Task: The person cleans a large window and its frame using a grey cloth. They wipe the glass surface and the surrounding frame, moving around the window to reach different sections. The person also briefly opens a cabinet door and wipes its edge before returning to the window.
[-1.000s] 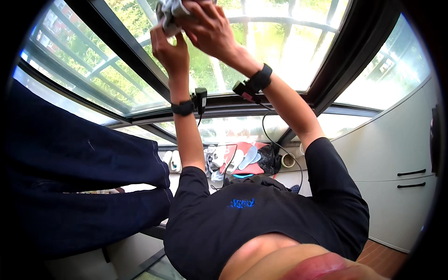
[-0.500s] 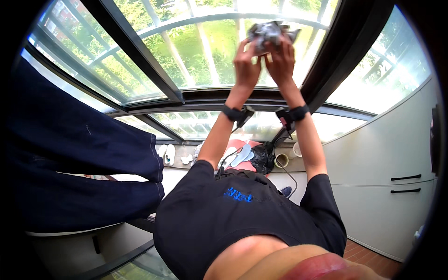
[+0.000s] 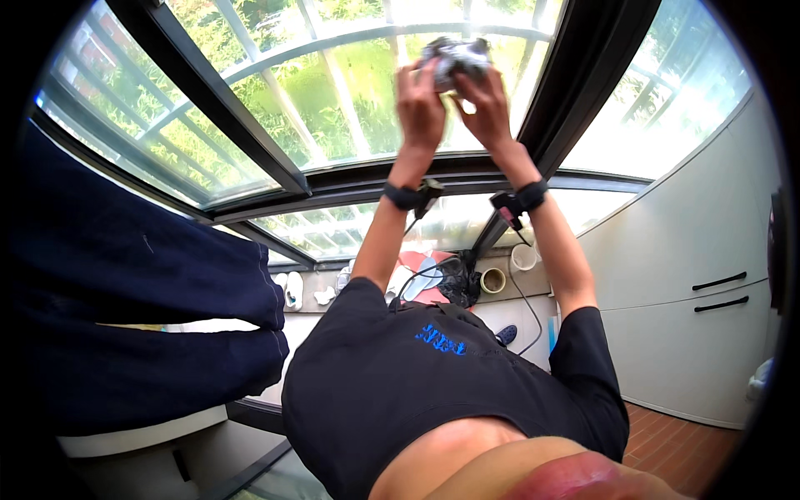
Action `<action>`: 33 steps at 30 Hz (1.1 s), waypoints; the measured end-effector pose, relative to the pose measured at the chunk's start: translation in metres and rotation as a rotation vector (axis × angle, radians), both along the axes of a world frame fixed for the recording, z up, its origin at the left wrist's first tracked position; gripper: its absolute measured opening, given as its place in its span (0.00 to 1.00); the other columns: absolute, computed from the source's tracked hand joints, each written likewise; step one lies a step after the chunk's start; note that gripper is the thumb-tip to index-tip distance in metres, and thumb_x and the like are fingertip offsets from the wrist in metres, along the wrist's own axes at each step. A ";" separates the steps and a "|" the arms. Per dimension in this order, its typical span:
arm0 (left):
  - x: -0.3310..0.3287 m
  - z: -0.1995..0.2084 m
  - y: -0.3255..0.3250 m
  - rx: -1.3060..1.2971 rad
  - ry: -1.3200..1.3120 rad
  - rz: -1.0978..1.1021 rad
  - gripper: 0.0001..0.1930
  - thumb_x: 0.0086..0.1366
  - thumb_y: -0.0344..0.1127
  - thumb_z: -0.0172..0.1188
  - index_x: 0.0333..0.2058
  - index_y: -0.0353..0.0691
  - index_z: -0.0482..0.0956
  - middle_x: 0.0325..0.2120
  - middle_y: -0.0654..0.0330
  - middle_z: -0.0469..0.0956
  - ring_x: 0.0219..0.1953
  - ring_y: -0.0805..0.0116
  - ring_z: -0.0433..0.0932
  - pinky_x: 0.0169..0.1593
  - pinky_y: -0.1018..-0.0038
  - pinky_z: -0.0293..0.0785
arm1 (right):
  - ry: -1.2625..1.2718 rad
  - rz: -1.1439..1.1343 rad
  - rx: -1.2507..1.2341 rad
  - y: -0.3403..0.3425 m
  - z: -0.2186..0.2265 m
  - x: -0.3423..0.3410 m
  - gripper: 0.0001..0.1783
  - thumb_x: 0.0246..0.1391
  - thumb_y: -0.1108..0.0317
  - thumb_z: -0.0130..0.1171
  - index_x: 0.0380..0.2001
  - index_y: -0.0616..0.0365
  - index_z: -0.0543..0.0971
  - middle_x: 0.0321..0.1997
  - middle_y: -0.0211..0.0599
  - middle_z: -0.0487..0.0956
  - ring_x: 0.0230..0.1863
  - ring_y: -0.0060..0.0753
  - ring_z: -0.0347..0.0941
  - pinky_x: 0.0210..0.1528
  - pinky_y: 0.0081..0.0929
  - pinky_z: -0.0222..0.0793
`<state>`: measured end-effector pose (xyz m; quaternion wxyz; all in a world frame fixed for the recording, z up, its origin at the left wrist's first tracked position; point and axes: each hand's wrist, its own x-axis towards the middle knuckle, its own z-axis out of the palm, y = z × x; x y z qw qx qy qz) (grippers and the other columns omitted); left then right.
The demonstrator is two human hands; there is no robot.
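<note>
Both of my arms reach up in front of a window pane (image 3: 350, 92). A crumpled grey-and-white wad (image 3: 457, 62) is between my hands; whether it is paper or cloth cannot be made out. My left hand (image 3: 420, 112) grips its left side with bent fingers. On the lower right side, my right hand (image 3: 486, 108) has its fingers curled against the wad. Motion blurs the fingertips, and the wad hides some of them. Whether the wad touches the glass is unclear.
Dark window frame bars (image 3: 575, 75) flank the pane. Dark blue trousers (image 3: 158, 258) hang at the left. Below lie white shoes (image 3: 292, 287), a black plastic bag (image 3: 460, 279) and a round pot (image 3: 492, 280) on a ledge. A pale cabinet (image 3: 667, 333) stands at the right.
The whole view has shifted, so the window and my hands appear farther left. The wad has turned and sits more between my hands; my right hand's fingers have moved down around its lower right side.
</note>
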<state>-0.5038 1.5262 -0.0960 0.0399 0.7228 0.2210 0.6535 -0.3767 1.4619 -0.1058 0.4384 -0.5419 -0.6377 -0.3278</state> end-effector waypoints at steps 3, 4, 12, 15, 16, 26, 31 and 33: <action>-0.076 -0.008 0.027 -0.054 0.032 0.322 0.29 0.51 0.17 0.65 0.54 0.40 0.80 0.47 0.51 0.77 0.49 0.49 0.78 0.51 0.60 0.79 | -0.011 0.167 -0.028 0.040 0.003 -0.078 0.29 0.45 0.68 0.72 0.54 0.42 0.82 0.62 0.48 0.68 0.64 0.60 0.64 0.62 0.48 0.72; -0.101 -0.013 0.035 -0.079 0.046 0.398 0.29 0.51 0.17 0.65 0.55 0.40 0.80 0.46 0.51 0.77 0.48 0.50 0.79 0.51 0.60 0.79 | -0.067 0.179 -0.052 0.052 0.002 -0.100 0.29 0.45 0.67 0.72 0.55 0.40 0.82 0.63 0.47 0.68 0.64 0.58 0.64 0.62 0.46 0.73; -0.220 -0.093 0.068 -0.409 0.176 0.511 0.22 0.59 0.26 0.59 0.54 0.35 0.77 0.44 0.47 0.77 0.45 0.41 0.79 0.50 0.54 0.75 | -0.190 0.410 -0.194 0.094 -0.056 -0.197 0.35 0.43 0.74 0.65 0.58 0.39 0.76 0.65 0.44 0.67 0.61 0.52 0.66 0.60 0.39 0.72; -0.198 -0.076 0.057 -0.328 0.084 0.461 0.25 0.57 0.27 0.61 0.56 0.34 0.77 0.45 0.46 0.76 0.47 0.41 0.77 0.52 0.55 0.74 | -0.097 0.414 -0.106 0.097 -0.057 -0.192 0.24 0.45 0.74 0.63 0.49 0.44 0.81 0.58 0.41 0.72 0.59 0.46 0.70 0.58 0.38 0.72; -0.189 -0.068 0.055 -0.299 0.067 0.450 0.26 0.56 0.26 0.61 0.57 0.34 0.77 0.46 0.45 0.76 0.49 0.41 0.76 0.53 0.54 0.73 | -0.050 0.428 -0.085 0.093 -0.050 -0.187 0.20 0.45 0.74 0.63 0.45 0.47 0.82 0.55 0.42 0.73 0.57 0.47 0.72 0.57 0.38 0.73; -0.008 0.054 -0.007 0.162 0.002 0.085 0.29 0.56 0.23 0.63 0.60 0.35 0.75 0.55 0.39 0.69 0.56 0.39 0.69 0.59 0.52 0.68 | -0.209 -0.040 0.289 0.018 0.085 -0.007 0.16 0.50 0.70 0.66 0.44 0.45 0.87 0.56 0.42 0.78 0.64 0.46 0.72 0.61 0.38 0.73; 0.076 0.074 -0.031 0.295 0.087 -0.063 0.22 0.55 0.22 0.63 0.52 0.38 0.80 0.58 0.47 0.67 0.59 0.45 0.67 0.59 0.58 0.72 | -0.143 -0.330 0.312 -0.033 0.090 0.062 0.17 0.50 0.73 0.63 0.46 0.56 0.83 0.58 0.49 0.75 0.62 0.51 0.71 0.59 0.41 0.73; 0.097 0.059 -0.037 0.263 0.112 -0.135 0.20 0.54 0.22 0.64 0.48 0.39 0.82 0.55 0.48 0.70 0.56 0.46 0.69 0.56 0.58 0.72 | -0.009 -0.357 0.216 -0.044 0.060 0.072 0.20 0.49 0.73 0.62 0.48 0.57 0.81 0.58 0.51 0.73 0.58 0.54 0.72 0.56 0.43 0.75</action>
